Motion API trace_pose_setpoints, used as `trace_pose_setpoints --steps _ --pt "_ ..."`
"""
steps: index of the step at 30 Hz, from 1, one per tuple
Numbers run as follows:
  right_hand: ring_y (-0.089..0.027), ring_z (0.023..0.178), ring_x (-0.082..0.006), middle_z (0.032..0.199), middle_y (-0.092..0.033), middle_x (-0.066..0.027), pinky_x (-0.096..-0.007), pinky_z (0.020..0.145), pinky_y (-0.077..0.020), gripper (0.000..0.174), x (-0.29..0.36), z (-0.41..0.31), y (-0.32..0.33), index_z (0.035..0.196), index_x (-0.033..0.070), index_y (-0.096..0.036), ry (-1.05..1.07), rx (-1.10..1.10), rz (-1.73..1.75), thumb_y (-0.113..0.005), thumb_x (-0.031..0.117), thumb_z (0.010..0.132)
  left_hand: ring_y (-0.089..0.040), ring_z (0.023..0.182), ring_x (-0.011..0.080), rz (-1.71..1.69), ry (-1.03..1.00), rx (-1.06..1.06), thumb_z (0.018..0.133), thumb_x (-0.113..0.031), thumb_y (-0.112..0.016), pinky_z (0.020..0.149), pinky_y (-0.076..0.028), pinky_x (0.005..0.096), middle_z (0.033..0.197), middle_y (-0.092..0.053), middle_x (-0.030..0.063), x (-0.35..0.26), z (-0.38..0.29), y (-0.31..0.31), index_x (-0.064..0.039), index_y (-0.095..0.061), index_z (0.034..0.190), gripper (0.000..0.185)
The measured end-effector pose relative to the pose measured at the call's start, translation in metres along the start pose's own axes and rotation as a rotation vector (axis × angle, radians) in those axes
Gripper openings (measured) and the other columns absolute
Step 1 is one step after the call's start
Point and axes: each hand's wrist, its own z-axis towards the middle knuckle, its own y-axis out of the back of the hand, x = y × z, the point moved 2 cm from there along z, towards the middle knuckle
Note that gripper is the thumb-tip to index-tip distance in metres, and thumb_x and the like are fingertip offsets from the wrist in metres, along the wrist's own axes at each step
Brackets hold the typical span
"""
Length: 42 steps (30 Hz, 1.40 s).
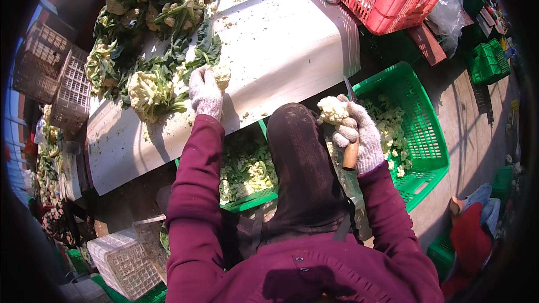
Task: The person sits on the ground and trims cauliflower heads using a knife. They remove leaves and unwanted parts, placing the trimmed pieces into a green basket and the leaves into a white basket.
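My left hand (205, 91), in a pale knitted glove, grips a cauliflower head (222, 76) at the near side of the white-topped table (278, 46). The glove covers much of that head. My gloved right hand (361, 132) holds a knife (351, 154) by its wooden handle, blade pointing away from me. Pinched in the same hand is a cauliflower floret (333, 110). Left of my left hand lies another cauliflower (147, 92) with leaves. Below my right hand, cut florets (398, 151) lie in a green plastic crate (433, 138).
Leafy cauliflowers (168, 12) are heaped on the table's far left. A red crate (379, 4) stands at the far right. Between the table and my legs, another green crate (252, 202) holds cauliflower pieces and leaves. White crates (122, 261) stand behind me at left.
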Motion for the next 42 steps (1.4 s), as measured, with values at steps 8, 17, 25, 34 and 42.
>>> trace_pose_setpoints --steps 8,17,25,34,42 --pt "-0.030 0.042 -0.0047 0.062 -0.037 0.0113 -0.0288 0.043 -0.0314 0.029 -0.015 0.038 -0.057 0.133 0.014 -0.056 -0.124 0.071 -0.033 -0.050 0.025 0.108 -0.058 0.123 0.0350 0.279 -0.103 0.003 0.098 -0.034 -0.064 0.106 -0.045 0.0431 0.129 -0.062 0.0187 0.026 0.032 -0.014 -0.003 -0.061 0.131 0.045" --pt "-0.068 0.088 -0.0162 0.101 -0.072 -0.0076 -0.0300 0.078 -0.0535 0.048 -0.069 0.040 -0.126 0.137 0.002 -0.061 0.132 0.610 -1.355 -0.072 0.011 0.091 -0.066 0.111 0.0355 -1.167 0.819 0.858 0.104 -0.061 -0.043 0.087 -0.058 0.0525 0.135 -0.058 0.0249 -0.045 -0.131 0.071 0.000 -0.043 0.148 0.075" --pt "-0.051 0.051 -0.0110 0.074 -0.061 -0.0051 -0.0253 0.050 -0.0415 0.041 -0.123 0.022 -0.121 0.131 -0.002 -0.059 -0.258 0.278 -0.952 -0.065 0.014 0.093 -0.065 0.115 0.0292 -1.372 0.531 0.539 0.110 -0.040 -0.044 0.093 -0.058 0.0469 0.136 -0.061 0.0165 -0.041 -0.167 0.122 -0.002 -0.048 0.145 0.052" --pt "-0.051 0.051 -0.0094 0.071 -0.059 -0.0040 -0.0254 0.050 -0.0427 0.038 -0.153 0.016 -0.122 0.129 -0.001 -0.063 -0.151 0.214 -1.156 -0.063 0.018 0.096 -0.070 0.104 0.0206 -1.447 0.508 0.372 0.106 -0.017 -0.058 0.080 -0.060 0.0316 0.123 -0.067 0.0112 -0.031 -0.182 0.145 -0.002 -0.051 0.140 0.039" --pt "-0.069 0.071 -0.0355 0.090 -0.071 -0.0146 -0.0436 0.061 -0.0550 0.032 -0.167 -0.009 -0.119 0.125 0.008 -0.064 0.824 0.636 -2.181 -0.068 0.011 0.093 -0.068 0.096 0.0153 -1.145 0.431 0.134 0.103 -0.018 -0.061 0.073 -0.057 0.0261 0.114 -0.069 0.0093 -0.023 -0.184 0.158 0.002 -0.056 0.134 0.037"
